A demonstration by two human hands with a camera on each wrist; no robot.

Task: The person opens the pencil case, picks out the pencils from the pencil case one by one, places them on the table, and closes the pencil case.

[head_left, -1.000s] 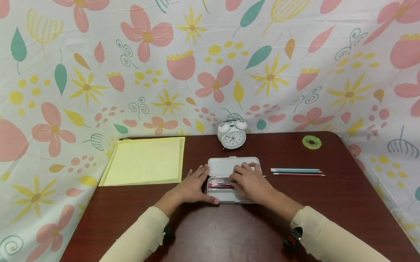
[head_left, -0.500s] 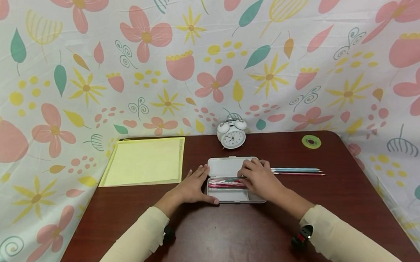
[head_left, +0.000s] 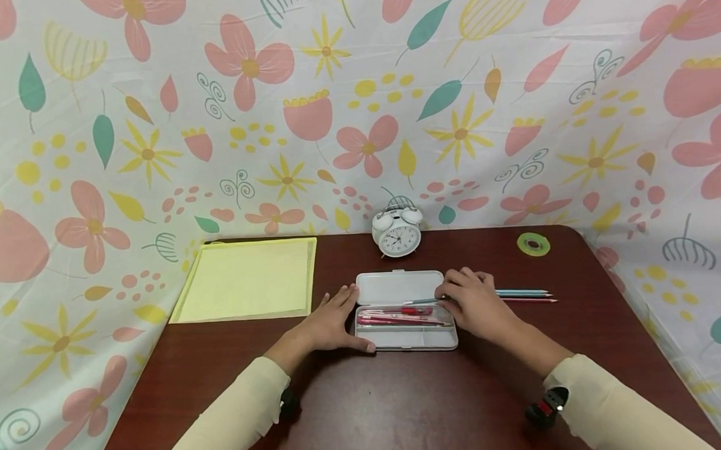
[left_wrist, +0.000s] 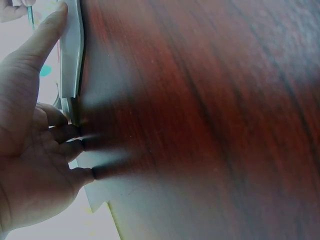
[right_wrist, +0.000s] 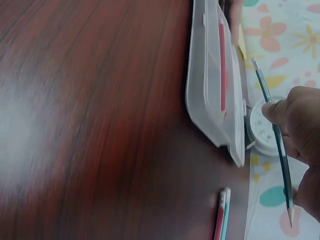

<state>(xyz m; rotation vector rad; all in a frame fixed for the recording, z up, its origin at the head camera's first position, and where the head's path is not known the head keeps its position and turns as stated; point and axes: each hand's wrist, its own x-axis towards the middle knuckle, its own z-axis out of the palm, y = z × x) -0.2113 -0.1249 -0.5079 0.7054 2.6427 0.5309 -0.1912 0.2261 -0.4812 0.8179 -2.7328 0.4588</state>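
Note:
A white pencil case (head_left: 399, 287) lies open on the table, its lid folded back. Red pencils (head_left: 395, 319) rest in its rear compartment; the front compartment shows bare plastic. My left hand (head_left: 326, 325) lies with straight fingers along the case's left side, thumb at the front corner. Between thumb and fingers my right hand (head_left: 477, 305) pinches a dark teal pencil (right_wrist: 280, 145) over the case's right end. In the right wrist view that pencil's sharpened tip points down and its other end up. Several blue and red pencils (head_left: 528, 291) lie on the table right of the case, partly hidden by this hand.
Behind the case stands a white alarm clock (head_left: 399, 240). A pad of yellow paper (head_left: 248, 280) lies at the back left, a green roll of tape (head_left: 533, 244) at the back right. Flowered cloth (head_left: 368, 124) hangs along the table's back and sides.
My right hand has lifted the teal pencil out of the case and moved right, uncovering the red pencils inside. The left hand has stayed in place.

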